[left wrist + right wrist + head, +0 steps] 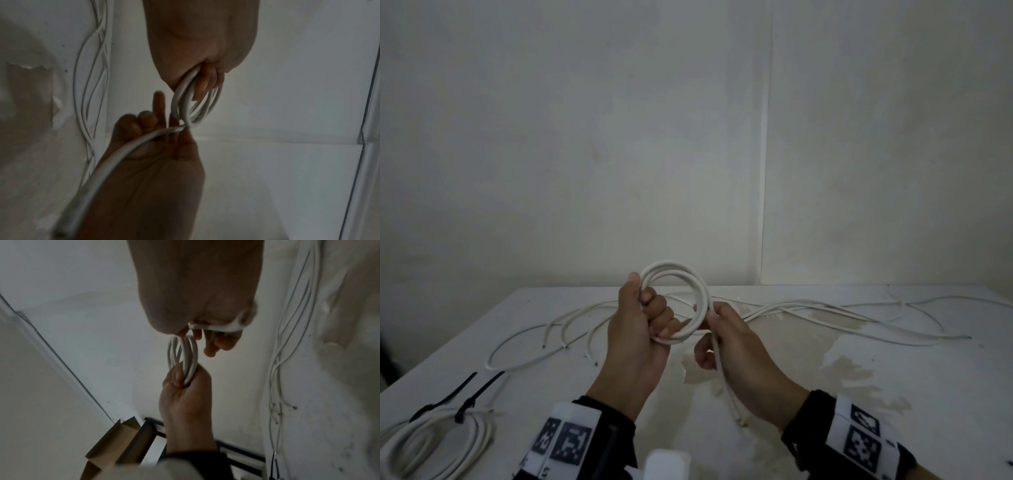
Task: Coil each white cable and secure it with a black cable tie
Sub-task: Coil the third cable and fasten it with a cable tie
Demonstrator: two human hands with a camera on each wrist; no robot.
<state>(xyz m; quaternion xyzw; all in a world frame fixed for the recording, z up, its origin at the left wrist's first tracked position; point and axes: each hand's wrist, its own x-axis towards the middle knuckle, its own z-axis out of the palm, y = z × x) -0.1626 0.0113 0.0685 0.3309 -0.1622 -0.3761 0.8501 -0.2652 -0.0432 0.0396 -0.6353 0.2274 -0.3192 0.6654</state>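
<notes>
My left hand (654, 318) grips one side of a small coil of white cable (681, 270), held upright above the table, fingers curled through its loops. The cable's tail (726, 380) leaves the coil's right side and runs down through my right hand (714, 329), which holds it just beside the coil; its cut end hangs near my right wrist. In the left wrist view the coil (185, 105) hangs from my left fingers and the tail (123, 151) crosses my right palm. In the right wrist view my left hand (185, 386) clasps the coil (185, 353).
Several loose white cables (825, 310) sprawl across the white table (911, 394) behind my hands. A finished coil (431, 442) lies at the near left with two black cable ties (479, 390) at it. A wall rises behind the table. A cardboard box (115, 439) stands beyond the table's left edge.
</notes>
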